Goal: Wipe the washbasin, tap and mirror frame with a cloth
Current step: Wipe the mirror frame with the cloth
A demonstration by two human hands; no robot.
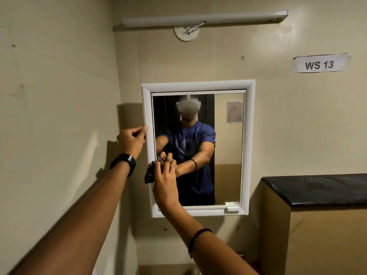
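Observation:
A mirror in a white frame (198, 85) hangs on the beige wall ahead of me. My left hand (132, 140) grips the frame's left edge, thumb on its front, a dark watch on the wrist. My right hand (165, 182) presses a dark patterned cloth (150, 172) against the lower part of the frame's left side. The cloth is mostly hidden under my fingers. The washbasin and tap are out of view below; only a pale blurred edge shows at the bottom of the picture.
A tube light (204, 18) runs along the wall above the mirror. A paper label reading WS 13 (319, 64) is stuck at the upper right. A boxed ledge with a black top (317, 187) juts out to the right. The left wall stands close.

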